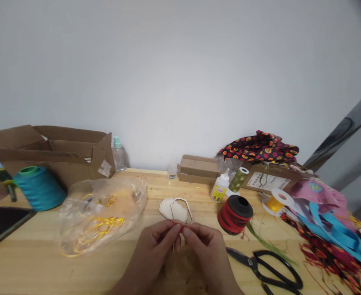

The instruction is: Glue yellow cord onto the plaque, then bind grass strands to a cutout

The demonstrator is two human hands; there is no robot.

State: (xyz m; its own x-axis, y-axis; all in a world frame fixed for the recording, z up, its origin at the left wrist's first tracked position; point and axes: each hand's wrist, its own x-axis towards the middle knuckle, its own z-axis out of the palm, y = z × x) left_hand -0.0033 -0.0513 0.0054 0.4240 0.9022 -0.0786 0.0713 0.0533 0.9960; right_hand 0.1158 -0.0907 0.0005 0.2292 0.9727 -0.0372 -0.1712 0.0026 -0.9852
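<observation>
Red thread [174,223] pinched tight in both grips, left hand [154,256] and right hand [205,256], fingertips nearly meeting at lower centre of frame; short strand runs side to side; pale wooden cutout [172,209] just beyond, on worktop [180,184].

a narrow gap runs between the plastic bag [102,217] and the left hand [151,256] at lower centre; right of the right hand [206,254], the red thread spool [234,215] and black-handled scissors [262,266] block the way.

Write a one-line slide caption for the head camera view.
Left hand and right hand pinch red thread above pale wooden cutouts, beside black-handled scissors and a red spool.
</observation>
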